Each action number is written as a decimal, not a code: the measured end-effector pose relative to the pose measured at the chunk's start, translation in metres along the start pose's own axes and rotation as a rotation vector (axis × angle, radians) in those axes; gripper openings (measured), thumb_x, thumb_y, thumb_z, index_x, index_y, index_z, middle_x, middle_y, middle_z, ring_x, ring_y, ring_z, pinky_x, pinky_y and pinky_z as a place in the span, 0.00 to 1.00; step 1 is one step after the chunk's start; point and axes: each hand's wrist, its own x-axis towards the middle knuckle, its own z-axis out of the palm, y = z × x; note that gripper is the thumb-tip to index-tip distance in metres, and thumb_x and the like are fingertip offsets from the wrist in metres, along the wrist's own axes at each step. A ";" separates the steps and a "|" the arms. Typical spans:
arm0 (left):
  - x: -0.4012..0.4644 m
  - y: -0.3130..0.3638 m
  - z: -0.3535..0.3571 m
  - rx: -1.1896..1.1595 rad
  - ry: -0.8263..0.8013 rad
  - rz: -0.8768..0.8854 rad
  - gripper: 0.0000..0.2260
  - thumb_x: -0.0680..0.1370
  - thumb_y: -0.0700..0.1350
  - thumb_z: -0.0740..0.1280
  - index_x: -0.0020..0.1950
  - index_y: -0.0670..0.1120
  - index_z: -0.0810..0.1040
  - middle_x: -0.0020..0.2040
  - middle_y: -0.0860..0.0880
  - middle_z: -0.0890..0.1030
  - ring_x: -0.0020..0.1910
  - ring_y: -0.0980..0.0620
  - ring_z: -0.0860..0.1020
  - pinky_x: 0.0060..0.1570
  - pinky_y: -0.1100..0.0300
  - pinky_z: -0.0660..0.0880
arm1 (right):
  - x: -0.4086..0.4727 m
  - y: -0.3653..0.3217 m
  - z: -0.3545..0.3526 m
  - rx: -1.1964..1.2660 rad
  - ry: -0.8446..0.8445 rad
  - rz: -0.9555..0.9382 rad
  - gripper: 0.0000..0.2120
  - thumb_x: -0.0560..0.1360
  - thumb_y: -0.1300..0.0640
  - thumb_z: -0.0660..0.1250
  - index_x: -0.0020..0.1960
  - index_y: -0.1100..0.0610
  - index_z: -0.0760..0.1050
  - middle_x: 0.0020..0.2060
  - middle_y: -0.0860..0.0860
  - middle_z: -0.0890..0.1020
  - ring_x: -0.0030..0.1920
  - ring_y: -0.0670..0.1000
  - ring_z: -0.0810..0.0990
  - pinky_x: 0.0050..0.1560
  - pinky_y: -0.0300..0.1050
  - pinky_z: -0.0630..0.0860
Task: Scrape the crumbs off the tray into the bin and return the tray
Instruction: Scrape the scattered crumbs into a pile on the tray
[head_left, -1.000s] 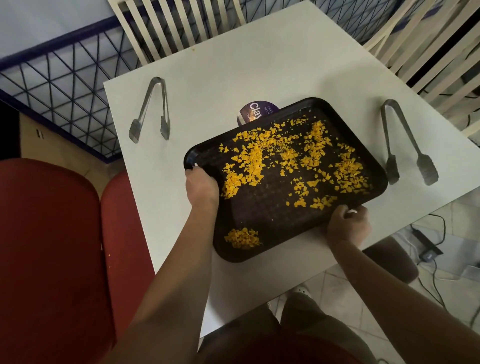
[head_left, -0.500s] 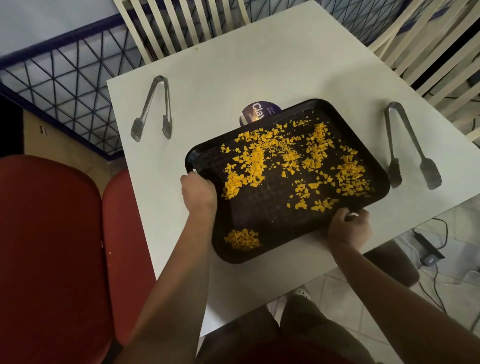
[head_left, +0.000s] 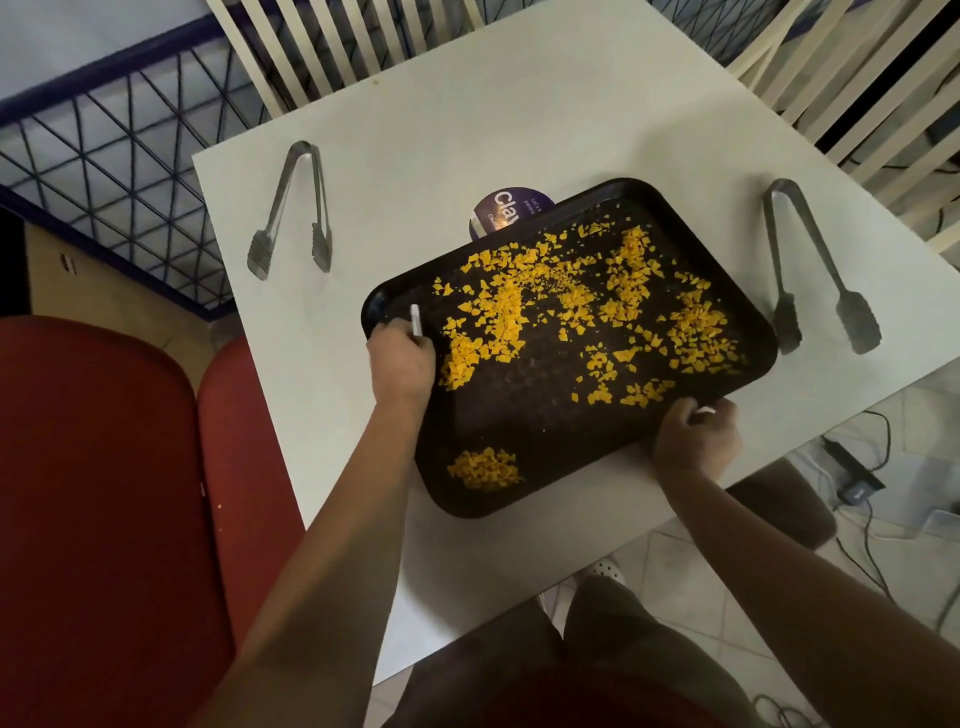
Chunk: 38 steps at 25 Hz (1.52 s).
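Our left hand (head_left: 401, 358) pinches a white scraper (head_left: 416, 322); our right hand (head_left: 695, 441) grips the tray (head_left: 519, 431) rim. We should sweep the crumbs (head_left: 571, 312) together, keeping the tray level

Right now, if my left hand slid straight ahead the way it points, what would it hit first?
Probably the tray's far-left corner rim, which the left hand already grips; beyond that lies bare table. The left tongs sit off to the side.
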 end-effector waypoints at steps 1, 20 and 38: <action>-0.003 -0.004 -0.001 0.009 0.036 -0.029 0.11 0.76 0.38 0.62 0.55 0.37 0.78 0.52 0.37 0.78 0.47 0.40 0.78 0.44 0.56 0.74 | 0.000 0.000 0.000 0.003 0.003 -0.001 0.16 0.78 0.56 0.59 0.61 0.64 0.71 0.49 0.62 0.80 0.50 0.61 0.78 0.52 0.53 0.74; 0.001 0.003 -0.008 0.044 0.107 -0.060 0.13 0.78 0.38 0.59 0.59 0.34 0.74 0.56 0.37 0.73 0.51 0.39 0.77 0.51 0.53 0.74 | 0.000 -0.001 -0.001 -0.034 0.044 0.003 0.15 0.78 0.56 0.59 0.59 0.65 0.71 0.48 0.63 0.79 0.49 0.60 0.77 0.47 0.46 0.70; 0.004 -0.009 -0.005 0.138 0.045 -0.087 0.14 0.77 0.35 0.59 0.62 0.36 0.74 0.56 0.37 0.73 0.53 0.37 0.76 0.53 0.48 0.74 | 0.001 0.001 0.001 -0.022 0.043 -0.001 0.14 0.78 0.56 0.59 0.58 0.66 0.71 0.47 0.63 0.79 0.47 0.59 0.77 0.46 0.45 0.69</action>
